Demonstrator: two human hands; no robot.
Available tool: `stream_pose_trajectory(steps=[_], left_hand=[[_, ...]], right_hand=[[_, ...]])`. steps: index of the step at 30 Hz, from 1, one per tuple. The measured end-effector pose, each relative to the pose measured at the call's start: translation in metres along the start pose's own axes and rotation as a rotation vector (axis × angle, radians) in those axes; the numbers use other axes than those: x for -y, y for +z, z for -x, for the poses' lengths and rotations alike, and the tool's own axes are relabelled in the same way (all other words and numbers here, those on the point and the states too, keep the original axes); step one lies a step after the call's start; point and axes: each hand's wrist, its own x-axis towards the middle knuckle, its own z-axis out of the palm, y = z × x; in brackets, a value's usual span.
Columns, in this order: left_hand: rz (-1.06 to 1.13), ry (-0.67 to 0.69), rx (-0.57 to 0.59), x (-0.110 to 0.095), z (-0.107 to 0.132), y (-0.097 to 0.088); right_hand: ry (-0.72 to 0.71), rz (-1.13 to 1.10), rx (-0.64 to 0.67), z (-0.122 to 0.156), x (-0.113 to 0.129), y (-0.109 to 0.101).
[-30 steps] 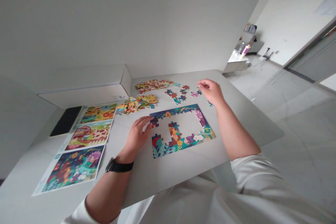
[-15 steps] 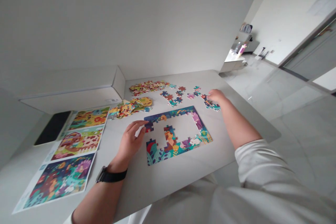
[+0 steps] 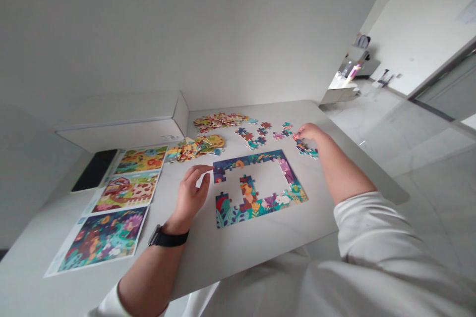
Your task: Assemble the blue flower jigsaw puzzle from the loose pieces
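A partly built jigsaw frame (image 3: 256, 203) with a bare middle lies on the grey table (image 3: 260, 242). My left hand (image 3: 191, 193) hovers just left of the frame's upper left corner, fingers apart and curved, holding nothing; a black watch sits on its wrist. My right hand (image 3: 310, 132) reaches to the far right of the table and its fingertips pinch or touch a small puzzle piece among the loose pieces (image 3: 307, 148) there. More loose pieces (image 3: 256, 134) lie beyond the frame.
Two heaps of puzzle pieces (image 3: 197, 146) lie behind the frame. Three picture sheets (image 3: 126, 190) lie at the left beside a black slab (image 3: 92, 171). A white box (image 3: 122, 119) stands at the back. The table's right edge borders an open tiled floor.
My left hand has lifted off the frame's corner and opened. My right hand moved from the far pieces down to the cluster at the right and stayed there.
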Motion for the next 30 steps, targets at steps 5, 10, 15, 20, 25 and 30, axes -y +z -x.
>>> stream_pose_trajectory(steps=[5,10,15,20,25,30], left_hand=[[0.027,-0.025,0.011,-0.003,0.001,0.0],[0.069,-0.052,-0.022,-0.003,0.002,0.003],[0.135,-0.163,-0.021,-0.006,0.003,0.003],[0.201,-0.229,0.107,-0.011,0.004,0.003],[0.179,-0.235,0.257,-0.01,0.005,0.009],[0.154,-0.266,0.318,-0.005,0.003,0.005]], right_hand=[[-0.143,-0.327,-0.231,0.02,0.022,-0.008],[-0.505,-0.823,-0.212,0.077,0.093,0.01],[-0.668,-1.053,0.006,0.15,0.167,0.071],[-0.734,-0.973,0.131,0.187,0.196,0.113],[-0.774,-0.883,0.122,0.193,0.197,0.124],[-0.789,-0.776,0.058,0.194,0.195,0.13]])
